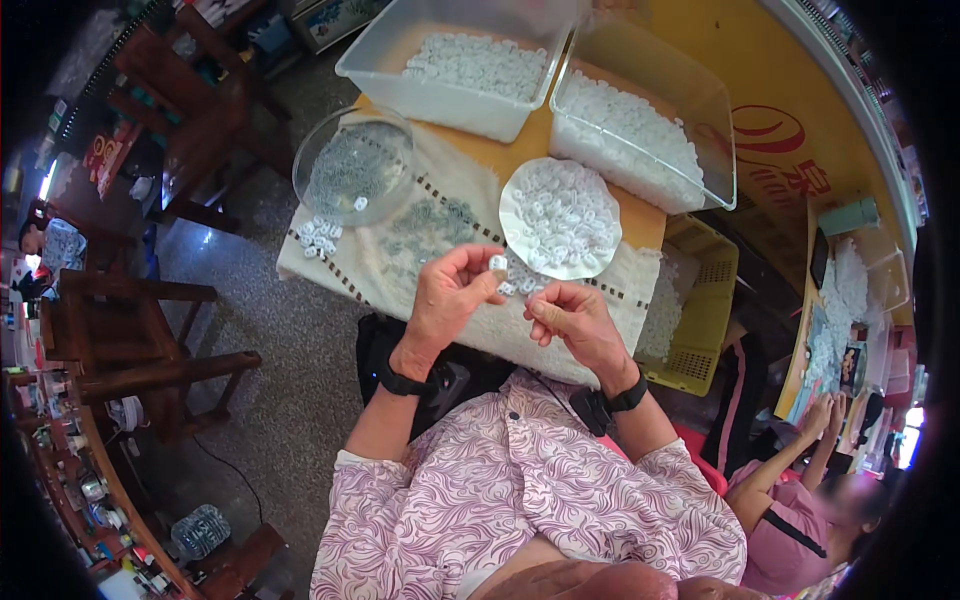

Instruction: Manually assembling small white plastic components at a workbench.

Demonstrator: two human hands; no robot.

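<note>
Two hands work small white rings over a cloth-covered surface.

The left hand [452, 295] pinches one white ring [497, 263] at its fingertips; the right hand [572, 318] is curled, fingers pressed together just beside. Best kept low over the cloth [400, 250], near the round plate [560, 217] of rings; beyond stand two clear tubs [450, 70].
</note>
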